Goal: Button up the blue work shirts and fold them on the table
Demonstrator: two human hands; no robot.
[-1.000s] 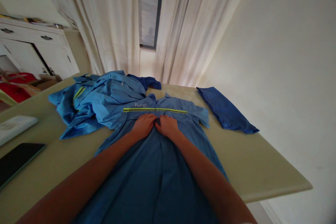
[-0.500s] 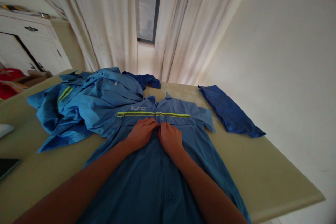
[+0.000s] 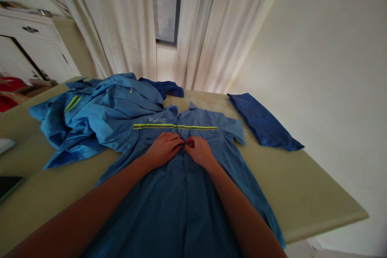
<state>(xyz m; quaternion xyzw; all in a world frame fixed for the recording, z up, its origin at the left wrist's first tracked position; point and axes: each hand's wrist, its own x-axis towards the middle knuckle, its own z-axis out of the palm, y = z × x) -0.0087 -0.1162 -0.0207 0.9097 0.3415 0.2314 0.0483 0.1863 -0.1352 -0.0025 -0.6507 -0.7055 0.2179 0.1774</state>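
Observation:
A blue work shirt (image 3: 181,193) with a yellow-green chest stripe lies flat on the beige table (image 3: 302,193), collar away from me. My left hand (image 3: 163,149) and my right hand (image 3: 199,150) meet at the shirt's front placket just below the stripe. Both have their fingers curled and pinch the fabric edges together around a button. The fingertips touch each other at the placket.
A heap of light blue shirts (image 3: 90,117) lies at the left rear. A folded dark blue garment (image 3: 263,123) lies at the right rear. A dark tablet (image 3: 7,185) sits at the left edge. White curtains (image 3: 127,24) and a white cabinet (image 3: 36,48) stand behind.
My view has shifted slightly to the right and down. Both hands stay at the placket; the fingers have curled tighter on the fabric.

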